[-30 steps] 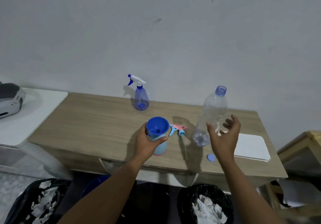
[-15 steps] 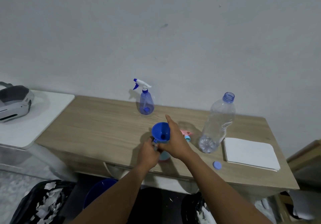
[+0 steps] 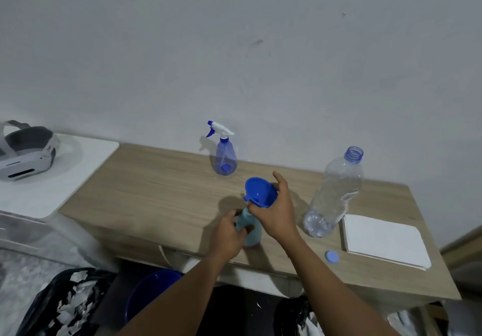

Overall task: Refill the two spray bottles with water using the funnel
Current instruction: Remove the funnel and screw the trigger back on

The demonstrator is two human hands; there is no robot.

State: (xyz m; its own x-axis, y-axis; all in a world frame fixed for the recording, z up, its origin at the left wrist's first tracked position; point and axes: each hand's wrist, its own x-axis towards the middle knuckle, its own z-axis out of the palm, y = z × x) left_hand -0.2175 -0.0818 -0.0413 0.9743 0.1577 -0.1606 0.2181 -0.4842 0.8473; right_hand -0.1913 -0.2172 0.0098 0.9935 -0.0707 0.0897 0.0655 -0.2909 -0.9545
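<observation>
Funnel (image 3: 260,192), head view: blue, tilted with its mouth turned towards the wall (image 3: 234,49), held above the neck of the pale blue spray bottle (image 3: 252,227) near the front edge of the worktop (image 3: 156,192). The right hand (image 3: 277,214) grips the funnel, thumb at its lower rim and fingers curled round the far side of the cone, one finger raised above the rim. Whether the spout sits inside the neck cannot be told, since the hand hides it. The left hand (image 3: 227,236) grips the pale blue spray bottle round its body; the bottle stands upright and has no spray head on it.

Blue spray bottle (image 3: 226,159): upright at the back of the worktop, close to the wall, white-and-blue trigger head fitted. Clear water bottle (image 3: 335,195): stands uncapped to the right of the hands, just beside a white pad (image 3: 383,239). Its blue cap (image 3: 332,256) lies flat near the front edge, left of the pad's near corner.

Left margin: a headset (image 3: 26,153) rests on a white side table (image 3: 73,179). Below the worktop: a blue bucket (image 3: 151,291) and black bags (image 3: 65,304) holding white paper scraps.
</observation>
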